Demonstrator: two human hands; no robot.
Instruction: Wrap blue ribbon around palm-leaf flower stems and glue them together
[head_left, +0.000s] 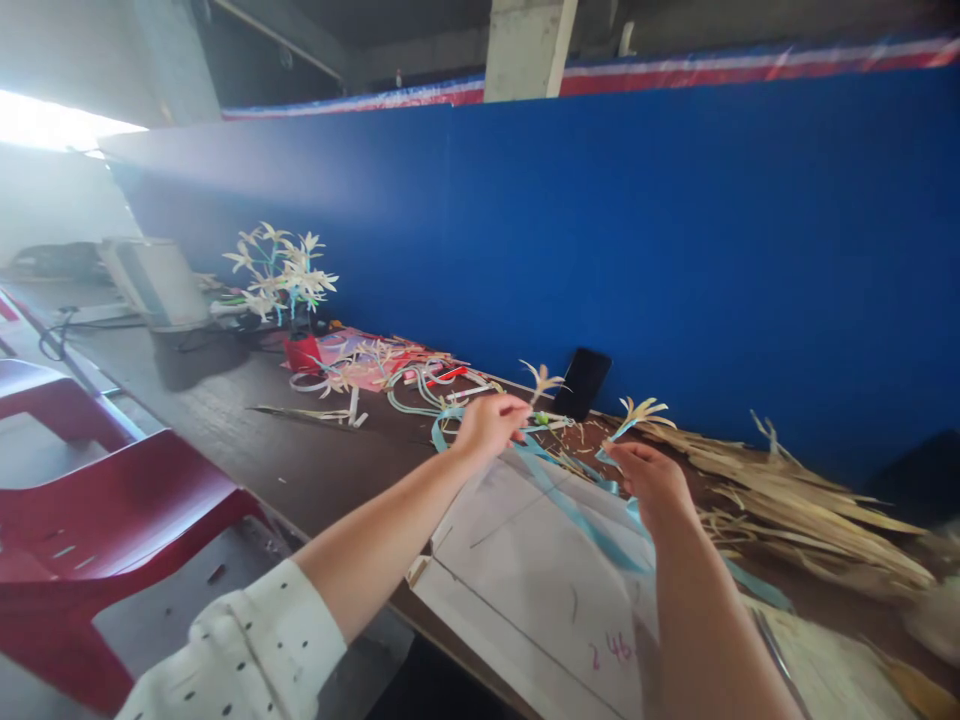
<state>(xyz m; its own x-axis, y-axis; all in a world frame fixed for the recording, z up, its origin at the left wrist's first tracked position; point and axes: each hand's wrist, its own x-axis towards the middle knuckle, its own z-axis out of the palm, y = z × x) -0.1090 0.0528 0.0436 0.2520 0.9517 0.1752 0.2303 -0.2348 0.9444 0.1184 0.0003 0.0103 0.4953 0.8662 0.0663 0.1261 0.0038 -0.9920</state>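
Observation:
Pinched in my left hand is a small straw-coloured flower, its petals spread above my fingertips. My right hand is closed on the stem of a second yellowish flower, whose stem is wrapped in light blue. Light blue ribbon trails between and below both hands, across a white board with handwritten marks. Just behind the hands a black phone leans against the blue partition. My fingers hide the lower ends of both stems.
At the left stands a red pot bearing pale flowers. Scraps and coiled cord lie on a pink sheet. Dry husk strips are piled at the right. Red chairs stand along the table's near left side.

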